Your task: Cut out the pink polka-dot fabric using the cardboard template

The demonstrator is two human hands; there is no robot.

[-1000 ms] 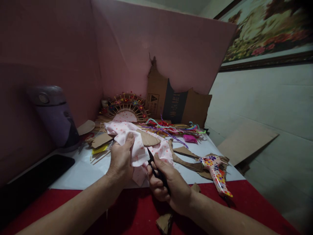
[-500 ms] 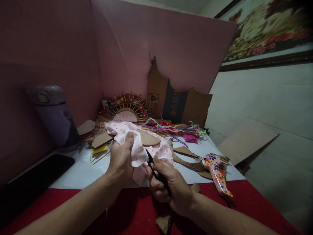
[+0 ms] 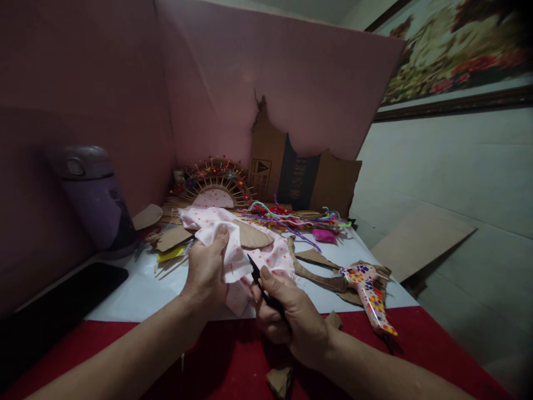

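Note:
My left hand (image 3: 207,270) is closed on a fold of pink dotted cloth (image 3: 239,250), thumb on top, lifting it off the white sheet (image 3: 137,291). My right hand (image 3: 287,318) grips small black snips (image 3: 260,283), their tips pointing up into the cloth's edge beside my left hand. A leaf-shaped cardboard piece (image 3: 252,236) lies on the cloth behind.
A purple flask (image 3: 94,194) and a black phone (image 3: 62,303) sit at the left. At the back stand a stick fan (image 3: 214,180), a cardboard box (image 3: 300,175) and coloured pipe cleaners (image 3: 295,218). A flowered glue gun (image 3: 368,297) and cardboard scraps (image 3: 316,269) lie at the right.
The snips' tips have crept slightly left and up along the cloth edge; my left hand keeps its hold and has barely moved.

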